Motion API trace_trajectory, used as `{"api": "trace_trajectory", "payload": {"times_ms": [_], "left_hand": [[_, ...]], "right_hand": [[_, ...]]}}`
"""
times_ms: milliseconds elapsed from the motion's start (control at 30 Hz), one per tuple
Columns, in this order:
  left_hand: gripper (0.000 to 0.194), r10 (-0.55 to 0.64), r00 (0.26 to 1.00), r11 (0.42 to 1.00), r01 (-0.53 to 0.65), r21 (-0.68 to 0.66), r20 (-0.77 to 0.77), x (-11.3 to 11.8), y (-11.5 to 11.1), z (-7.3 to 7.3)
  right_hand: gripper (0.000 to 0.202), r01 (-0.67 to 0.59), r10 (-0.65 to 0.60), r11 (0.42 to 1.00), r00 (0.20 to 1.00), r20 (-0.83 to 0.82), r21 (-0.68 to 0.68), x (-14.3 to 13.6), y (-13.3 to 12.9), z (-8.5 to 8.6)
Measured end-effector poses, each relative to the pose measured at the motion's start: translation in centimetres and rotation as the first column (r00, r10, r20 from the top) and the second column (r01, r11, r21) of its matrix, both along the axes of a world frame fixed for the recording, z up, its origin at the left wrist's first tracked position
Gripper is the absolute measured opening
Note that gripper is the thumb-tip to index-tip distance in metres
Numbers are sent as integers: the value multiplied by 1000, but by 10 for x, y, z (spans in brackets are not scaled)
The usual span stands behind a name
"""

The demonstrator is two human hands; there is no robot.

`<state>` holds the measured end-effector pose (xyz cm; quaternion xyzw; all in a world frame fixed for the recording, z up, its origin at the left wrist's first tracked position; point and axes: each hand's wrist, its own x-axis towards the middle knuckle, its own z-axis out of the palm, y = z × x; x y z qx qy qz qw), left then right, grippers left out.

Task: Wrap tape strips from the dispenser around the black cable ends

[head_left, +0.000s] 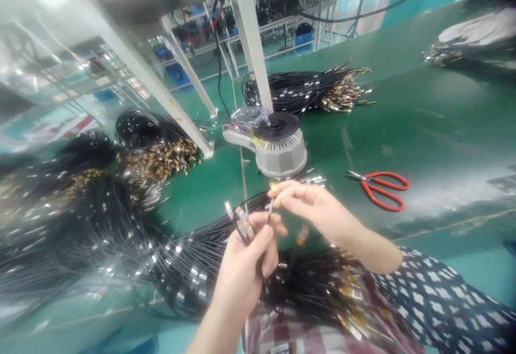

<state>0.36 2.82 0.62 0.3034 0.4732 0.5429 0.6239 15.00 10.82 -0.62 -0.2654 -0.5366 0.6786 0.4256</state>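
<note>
My left hand [252, 254] is closed around a few black cables [241, 226] with pale metallic ends that stick up above the thumb. Just right of it, my right hand [308, 201] pinches the tip of a thin cable end [271, 207] between thumb and fingers, near the left fingertips. Under and beside both hands lies a large bundle of black cables [181, 268] with white tags. More cable ends with yellowish tips [350, 289] rest against the lap, partly blurred. A round grey and white tape dispenser [281, 152] with a black disc stands just beyond the hands.
Red-handled scissors [385, 190] lie on the green table [435, 123] at the right. Cable bundles [306, 91] lie behind the dispenser, others [157, 155] at the left. White metal posts [252, 37] rise from the table. A white-sleeved person's arm [479, 31] is at the far right.
</note>
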Motion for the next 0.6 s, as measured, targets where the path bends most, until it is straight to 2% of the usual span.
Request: {"api": "trace_trajectory", "payload": {"times_ms": [67,133,267,367,467,600], "left_hand": [[19,-5,1000,1000,5,13,0,3,-1,0],[19,-3,1000,1000,4,15,-17,6,-1,0],[21,21,997,999,-18,40,-73,9,-1,1],[23,113,991,993,-109,51,-72,5,-1,1],[22,185,973,981,-176,75,-138,0,-2,-2],[22,31,984,1000,-30,8,-178,2,-6,-6]], "right_hand": [[19,84,-89,993,993,71,78,4,1,3],[15,101,-120,984,984,129,146,5,1,7],[13,87,-136,972,966,222,218,4,-3,15],[16,47,-112,965,963,244,259,7,-4,18],[18,-26,-66,950,957,284,310,13,-4,21],[20,-116,-5,932,943,332,343,15,-6,24]]}}
